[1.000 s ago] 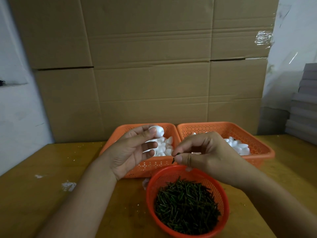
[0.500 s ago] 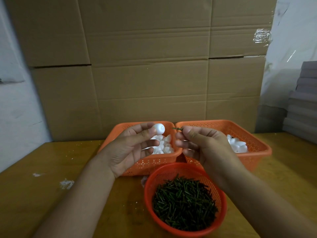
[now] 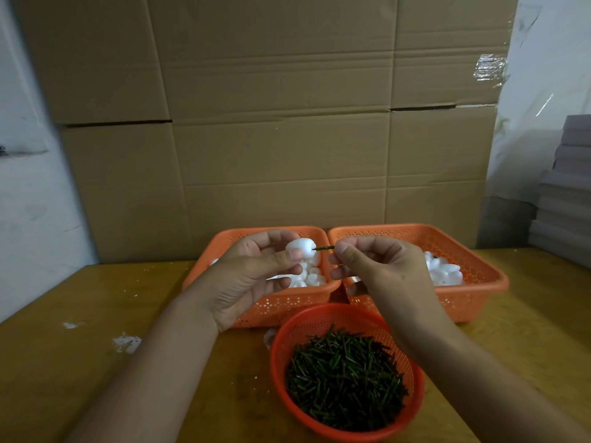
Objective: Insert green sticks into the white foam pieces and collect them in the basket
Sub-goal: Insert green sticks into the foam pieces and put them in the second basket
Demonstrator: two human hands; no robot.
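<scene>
Item: small white egg-shaped foam piece (image 3: 300,244), pinched between thumb and fingertips of the left hand (image 3: 252,276), held up over the far edge of the left basket. Item: thin dark-green stick (image 3: 324,248), lying level, its left tip touching the right end of the foam piece, its right end pinched between thumb and forefinger of the right hand (image 3: 380,270); how far the tip has entered the foam cannot be told. The two hands sit just beside one another, with the stick bridging the gap between them. Item: left rectangular orange perforated plastic basket (image 3: 281,306), on the tabletop, holding loose white foam pieces (image 3: 308,274), partly hidden behind the left hand. Item: right rectangular orange perforated plastic basket (image 3: 473,282), touching the left one side by side, holding a further cluster of white foam pieces (image 3: 444,273) near its middle. Item: round red-orange mesh plastic bowl (image 3: 287,343), nearest the person, in front of both baskets, filled with a heap of short dark-green sticks (image 3: 345,378). Item: brown wooden tabletop (image 3: 64,378), bearing scattered white foam crumbs (image 3: 126,343) at the left. Item: large brown corrugated cardboard boxes (image 3: 271,123), stacked behind the baskets. Item: stack of grey flat sheets (image 3: 566,193), at the right edge.
</scene>
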